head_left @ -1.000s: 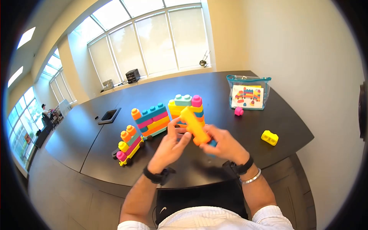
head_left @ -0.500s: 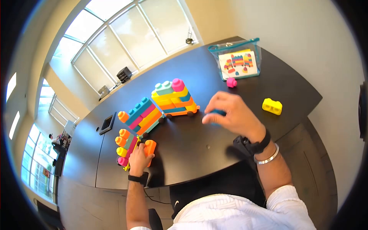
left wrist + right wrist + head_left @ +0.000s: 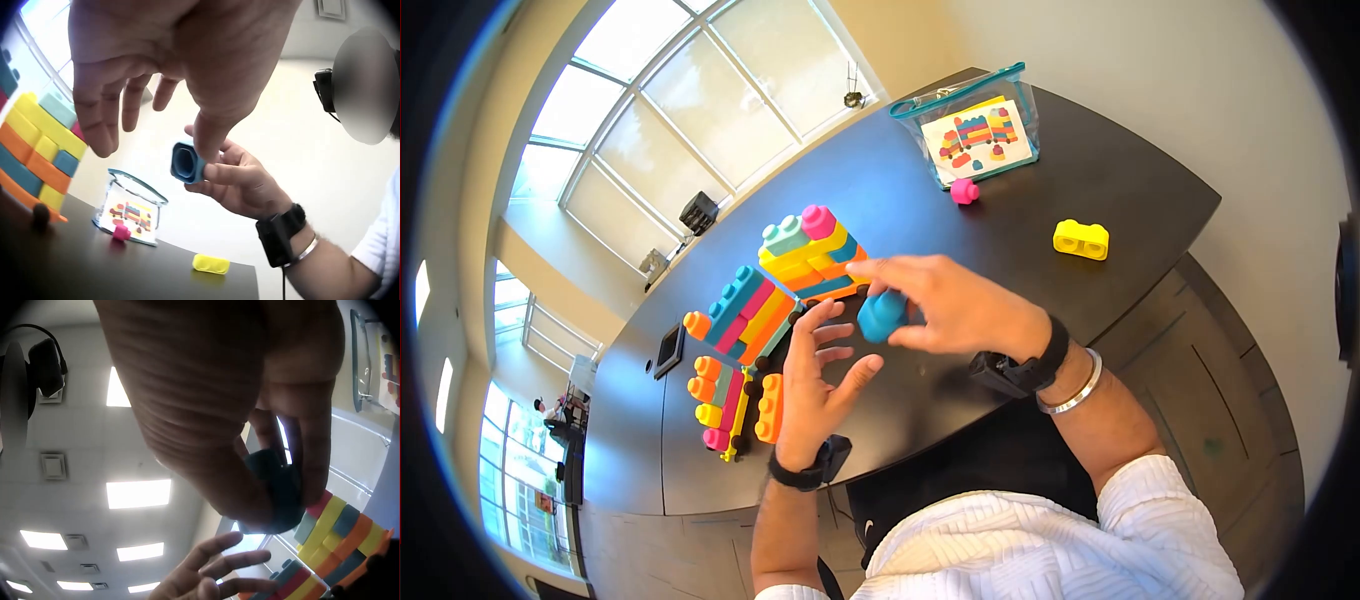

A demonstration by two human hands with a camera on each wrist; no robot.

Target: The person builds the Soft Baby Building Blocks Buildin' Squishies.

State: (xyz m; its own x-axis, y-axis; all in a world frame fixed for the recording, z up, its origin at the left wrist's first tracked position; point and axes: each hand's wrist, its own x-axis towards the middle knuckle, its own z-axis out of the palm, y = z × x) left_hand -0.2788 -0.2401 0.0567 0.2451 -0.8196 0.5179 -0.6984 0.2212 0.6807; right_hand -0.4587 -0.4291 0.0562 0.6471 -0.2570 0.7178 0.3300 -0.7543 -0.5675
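My right hand (image 3: 972, 308) pinches a blue building block (image 3: 882, 318) between thumb and fingers above the table. In the left wrist view the hollow underside of this blue block (image 3: 184, 162) shows. My left hand (image 3: 808, 402) is raised just left of it, fingers spread, holding nothing. Beside the left hand, an orange block (image 3: 769, 408) rests on the table next to the front car (image 3: 725, 395) of a block train. Behind the hands are the train's middle car (image 3: 745, 318) and its tall rear car (image 3: 812, 258), both stacked with coloured blocks.
A yellow block (image 3: 1081, 240) lies on the right of the dark table (image 3: 1120, 165). A small pink block (image 3: 965, 191) sits before a clear zip bag (image 3: 1028, 120) holding a picture card. A dark socket panel (image 3: 669, 350) is set into the table at left.
The left hand carried the orange block from between the hands to beside the front car, let go, and returned towards the right hand. The right hand kept the blue block. The head view turned.
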